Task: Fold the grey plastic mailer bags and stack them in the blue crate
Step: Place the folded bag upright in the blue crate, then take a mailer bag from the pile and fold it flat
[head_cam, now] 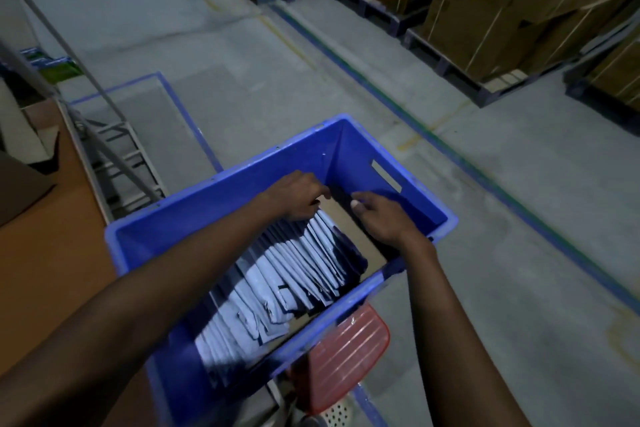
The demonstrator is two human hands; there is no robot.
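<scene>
Head view: red stool (346,340) nearest, at near right side of blue crate (214,198). Grey mailer bags (277,288) stand folded in row inside crate, running near-left to far-right, on cardboard liner (367,246). Left hand (301,196) at row's far end, fingers curled over last bags' top edges. Right hand (381,215) just beside it, fingers bent; whether grasping anything, cannot tell. Boxed pallets (485,10) far right.
</scene>
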